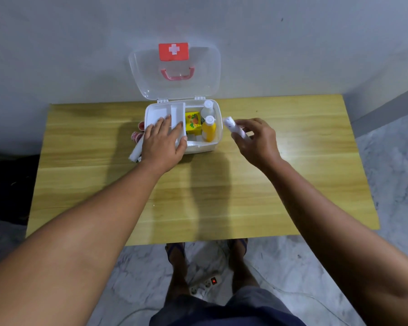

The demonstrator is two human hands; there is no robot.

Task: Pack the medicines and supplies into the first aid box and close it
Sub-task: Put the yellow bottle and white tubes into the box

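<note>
The white first aid box [218, 118] stands open at the back middle of the table, its clear lid [205, 74] with a red cross label leaning up against the wall. A white inner tray [158, 111] covers the box's left half. My left hand [161, 142] grips that tray by its front right corner. In the right half stand a yellow carton [193, 122], a clear bottle [207, 109] and a yellow bottle [209, 129]. My right hand [257, 142], just right of the box, holds a white tube [231, 125]. Another white tube [136, 151] and two small red-and-white items [137, 135] lie left of the box.
The wooden table [198, 196] stands against a grey wall. A power strip [205, 284] with a lit red switch lies on the marble floor by my feet.
</note>
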